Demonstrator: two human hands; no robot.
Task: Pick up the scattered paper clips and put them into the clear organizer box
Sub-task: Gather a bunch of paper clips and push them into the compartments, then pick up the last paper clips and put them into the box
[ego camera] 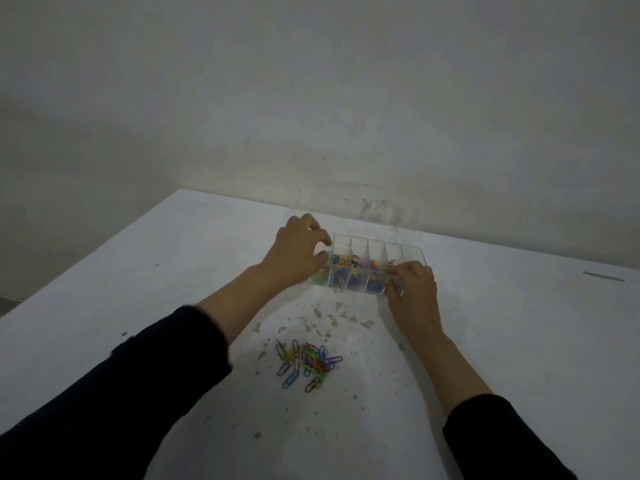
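From my remote view: white table (502, 341), surface worn. A patch of grey-green chips and flecks (332, 315) mars the paint near its middle, with finer specks trailing toward the near edge. One dark grey streak (603, 276) lies far out on the right side; small dark spots (156, 264) dot the left. Behind the table stands a pale, dingy wall (311, 98), with a blotchy stain (379, 210) just above the table's far edge. Lighting dim and uneven overall.
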